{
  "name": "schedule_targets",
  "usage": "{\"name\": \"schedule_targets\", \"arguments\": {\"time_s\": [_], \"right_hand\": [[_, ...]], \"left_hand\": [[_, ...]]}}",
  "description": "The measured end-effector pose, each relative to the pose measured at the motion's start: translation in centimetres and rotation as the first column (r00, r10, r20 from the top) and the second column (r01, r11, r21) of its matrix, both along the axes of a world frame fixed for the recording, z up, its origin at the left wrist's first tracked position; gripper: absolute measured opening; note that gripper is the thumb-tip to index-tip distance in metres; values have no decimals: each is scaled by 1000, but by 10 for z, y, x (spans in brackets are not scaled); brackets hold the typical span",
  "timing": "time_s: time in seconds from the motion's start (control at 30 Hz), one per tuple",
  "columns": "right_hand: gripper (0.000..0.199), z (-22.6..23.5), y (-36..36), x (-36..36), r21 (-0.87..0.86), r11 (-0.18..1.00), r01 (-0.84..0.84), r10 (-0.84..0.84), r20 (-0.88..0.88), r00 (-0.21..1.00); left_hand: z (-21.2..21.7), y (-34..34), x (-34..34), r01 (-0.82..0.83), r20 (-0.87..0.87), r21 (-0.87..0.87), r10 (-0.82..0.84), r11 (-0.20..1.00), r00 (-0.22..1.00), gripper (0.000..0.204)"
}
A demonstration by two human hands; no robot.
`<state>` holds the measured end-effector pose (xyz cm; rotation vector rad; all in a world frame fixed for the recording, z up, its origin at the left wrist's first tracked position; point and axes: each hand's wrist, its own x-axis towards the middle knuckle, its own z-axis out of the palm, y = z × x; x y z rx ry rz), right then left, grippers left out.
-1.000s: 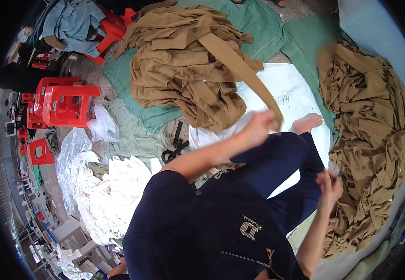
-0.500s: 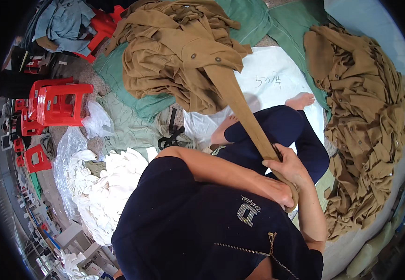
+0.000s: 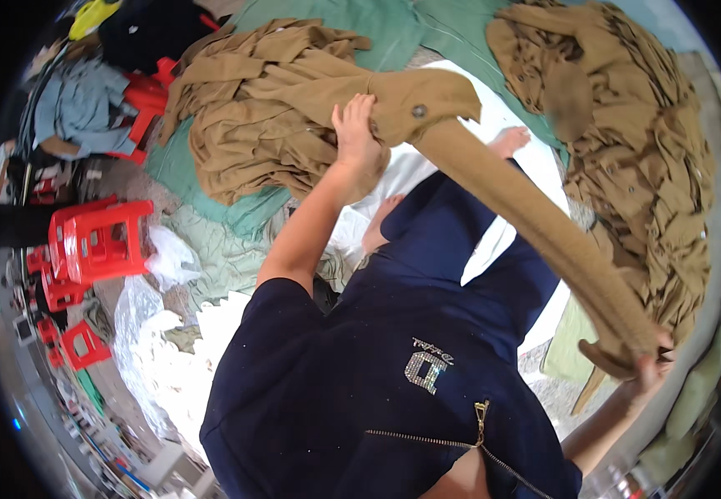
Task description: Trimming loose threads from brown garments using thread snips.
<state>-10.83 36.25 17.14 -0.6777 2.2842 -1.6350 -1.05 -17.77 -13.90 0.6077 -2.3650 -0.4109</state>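
A brown woollen-looking coat (image 3: 327, 87) with a dark button is stretched across in front of me. Its long flat sleeve (image 3: 518, 208) runs taut from upper middle to lower right, over my legs. My left hand (image 3: 355, 131) is closed on the coat's near edge, left of the button, beside a heap of the same brown cloth. Far out at the right, my right hand (image 3: 653, 370) grips the sleeve's end, where the cloth folds over and partly hides the fingers. A short strip of cloth hangs below it.
Brown buttoned garments (image 3: 643, 166) lie heaped along the right. Red plastic stools (image 3: 103, 241) stand at the left, near clear plastic bags (image 3: 171, 258) and a white cloth pile (image 3: 182, 366). Green sheets (image 3: 360, 33) and a white sheet (image 3: 539, 187) cover the floor.
My hands have moved from close together by my lap to wide apart. The left went up and left onto the coat; the right drew the sleeve out to the right, spreading it wider.
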Motion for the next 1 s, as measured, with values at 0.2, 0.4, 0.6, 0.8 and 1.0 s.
{"name": "schedule_targets", "arguments": {"time_s": [0.2,0.4,0.6,0.8,1.0], "right_hand": [[36,12,217,-83,-114,838,533,-545,-139,827],[37,-19,364,-118,-208,534,820,-846,-140,515],[35,-178,247,-44,427,657,621,-619,-165,768],[38,-237,74,79,422,727,542,-686,488,539],[41,-263,12,134,-134,457,879,-242,933,268]], "left_hand": [[146,60,-4,500,-51,-109,-507,859,860,33],[170,227,47,930,4,325,-983,173,181,58],[160,248,19,691,163,722,-977,25,-135,47],[157,249,4,665,193,746,-945,-32,-263,40],[164,254,-22,652,204,753,-910,-91,-362,41]]}}
